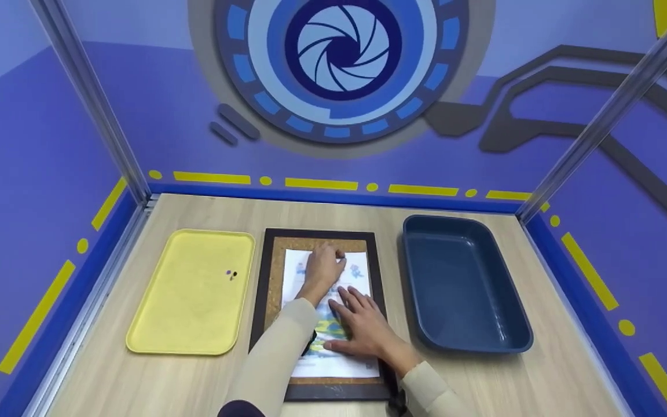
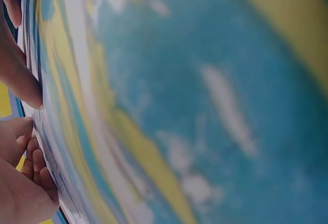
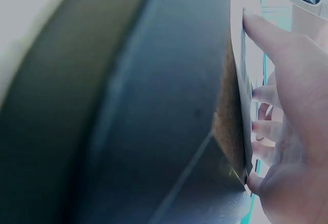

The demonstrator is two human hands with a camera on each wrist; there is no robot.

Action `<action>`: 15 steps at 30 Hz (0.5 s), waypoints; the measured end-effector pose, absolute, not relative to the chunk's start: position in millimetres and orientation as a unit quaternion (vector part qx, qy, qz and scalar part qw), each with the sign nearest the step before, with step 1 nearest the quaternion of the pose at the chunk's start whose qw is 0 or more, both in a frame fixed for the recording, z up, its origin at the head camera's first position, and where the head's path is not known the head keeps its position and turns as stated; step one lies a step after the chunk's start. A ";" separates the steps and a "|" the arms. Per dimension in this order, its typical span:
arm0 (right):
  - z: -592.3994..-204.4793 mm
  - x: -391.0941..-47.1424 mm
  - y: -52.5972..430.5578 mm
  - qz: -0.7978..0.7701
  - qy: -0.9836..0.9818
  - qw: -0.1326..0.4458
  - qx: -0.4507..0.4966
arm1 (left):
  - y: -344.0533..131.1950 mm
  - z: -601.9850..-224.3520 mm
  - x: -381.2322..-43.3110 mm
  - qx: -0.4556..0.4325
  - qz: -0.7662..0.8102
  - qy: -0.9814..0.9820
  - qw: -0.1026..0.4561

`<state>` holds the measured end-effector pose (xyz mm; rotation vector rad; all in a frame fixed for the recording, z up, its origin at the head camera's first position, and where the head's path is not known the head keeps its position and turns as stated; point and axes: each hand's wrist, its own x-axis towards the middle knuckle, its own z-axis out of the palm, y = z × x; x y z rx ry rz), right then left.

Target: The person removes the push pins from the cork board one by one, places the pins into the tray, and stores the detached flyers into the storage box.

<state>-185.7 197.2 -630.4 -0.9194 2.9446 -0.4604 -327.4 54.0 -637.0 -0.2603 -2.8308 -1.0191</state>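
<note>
A white printed sheet of paper [image 1: 362, 368] with coloured pictures lies on a cork board [image 1: 276, 278] in a dark frame. Near the sheet's top edge, my left hand [image 1: 323, 269] has curled fingers, thumb and fingertip together against the paper. They seem to pinch a small pin, almost wholly hidden by the fingers. Below it and to the right, my right hand [image 1: 365, 327] rests on the sheet with fingers spread. In the right wrist view, the fingers of my right hand [image 3: 302, 106] touch the paper close to the board's dark frame [image 3: 179, 106].
On the left lies a yellow tray [image 1: 186, 295] holding several tiny dark and purple pieces [image 1: 231, 274], too small to make out. A deep navy bin [image 1: 461, 284] stands to the right. Blue-purple panels [image 1: 154, 116] enclose the wooden table [image 1: 107, 336] at the back and sides.
</note>
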 end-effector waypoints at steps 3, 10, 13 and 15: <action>-631.6 -185.7 197.2 -0.147 0.945 0.012 -0.292 | 54.3 -636.4 -326.9 -0.085 -0.332 -0.938 0.054; -631.2 -186.1 196.3 -0.146 0.944 0.009 -0.295 | 54.4 -633.8 -326.4 -0.076 -0.316 -0.945 0.047; -630.8 -186.3 196.5 -0.146 0.944 0.003 -0.298 | 54.4 -633.2 -326.5 -0.076 -0.307 -0.947 0.046; -630.2 -186.1 196.6 -0.146 0.943 0.001 -0.299 | 54.3 -633.1 -326.8 -0.078 -0.300 -0.949 0.051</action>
